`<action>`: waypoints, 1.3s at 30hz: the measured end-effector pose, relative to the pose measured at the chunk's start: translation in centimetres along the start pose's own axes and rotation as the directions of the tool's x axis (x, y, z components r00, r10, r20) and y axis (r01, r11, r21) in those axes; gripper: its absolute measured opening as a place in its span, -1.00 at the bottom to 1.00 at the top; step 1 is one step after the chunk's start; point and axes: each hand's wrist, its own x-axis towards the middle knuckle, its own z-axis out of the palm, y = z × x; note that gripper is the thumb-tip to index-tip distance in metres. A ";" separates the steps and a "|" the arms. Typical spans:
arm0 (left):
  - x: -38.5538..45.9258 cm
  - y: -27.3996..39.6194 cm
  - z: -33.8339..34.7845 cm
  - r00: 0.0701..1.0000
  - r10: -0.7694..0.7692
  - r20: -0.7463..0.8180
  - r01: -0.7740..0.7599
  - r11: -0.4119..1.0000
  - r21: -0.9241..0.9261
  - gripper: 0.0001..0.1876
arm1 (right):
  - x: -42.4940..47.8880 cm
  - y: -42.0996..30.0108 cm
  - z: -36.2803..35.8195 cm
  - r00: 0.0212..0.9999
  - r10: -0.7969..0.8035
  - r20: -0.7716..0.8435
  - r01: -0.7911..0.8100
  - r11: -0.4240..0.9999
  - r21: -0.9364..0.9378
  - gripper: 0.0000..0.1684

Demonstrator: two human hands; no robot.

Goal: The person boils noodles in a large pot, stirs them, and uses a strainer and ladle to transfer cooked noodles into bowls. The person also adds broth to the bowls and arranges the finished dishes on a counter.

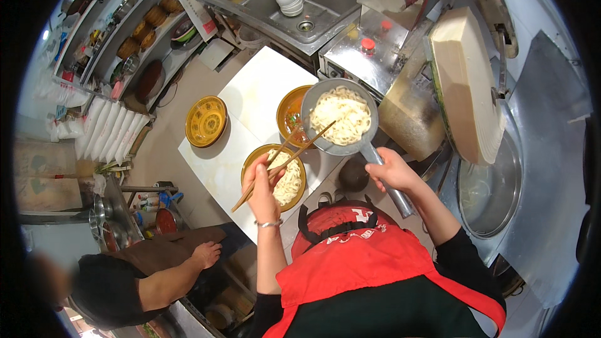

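Note:
My right hand grips the handle of a metal strainer ladle, which holds a mound of pale noodles. A pair of wooden chopsticks is in my left hand, the tips pointing at the ladle's near left side. Partly under the ladle stands a brown bowl of reddish broth with green bits. Another brown bowl, filled with noodles, sits just beyond my left hand, which hides part of it. To the left is a patterned brown bowl with nothing in it.
The bowls stand on a white table. At the right, a steel pot holds cloudy liquid beside a large pale block. A sink contains stacked white bowls. Another person's hand is at lower left.

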 end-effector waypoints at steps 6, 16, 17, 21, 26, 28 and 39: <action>2.7 -4.2 3.7 0.991 -0.039 0.129 0.043 0.999 -0.032 -0.72 | 2.7 -1.6 2.1 0.994 -0.040 -0.103 0.031 0.996 -0.088 -0.80; 6.1 -9.2 4.8 0.995 -0.094 -0.031 0.085 0.973 -0.215 -0.72 | 6.2 -1.6 3.6 0.947 -0.111 -0.300 0.002 0.940 -0.341 -0.80; 6.3 -9.5 4.8 0.994 -0.098 -0.049 0.085 0.970 -0.228 -0.72 | 6.4 -1.7 3.8 0.942 -0.120 -0.315 -0.005 0.929 -0.371 -0.79; 7.1 -10.4 4.5 0.988 -0.119 -0.097 0.089 0.960 -0.267 -0.72 | 7.0 -1.6 4.4 0.915 -0.175 -0.364 -0.039 0.859 -0.511 -0.75; 7.5 -10.8 3.8 0.979 -0.149 -0.136 0.100 0.944 -0.315 -0.69 | 8.2 0.6 3.8 0.837 -0.466 -0.287 0.023 0.554 -0.832 -0.70; 7.5 -10.8 3.5 0.974 -0.147 -0.175 0.080 0.936 -0.343 -0.70 | 8.1 0.4 4.0 0.831 -0.483 -0.275 0.016 0.515 -0.857 -0.70; 8.1 -10.2 1.7 0.962 -0.132 -0.241 0.052 0.948 -0.313 -0.74 | 7.9 -0.2 4.2 0.812 -0.545 -0.209 0.008 0.368 -0.930 -0.76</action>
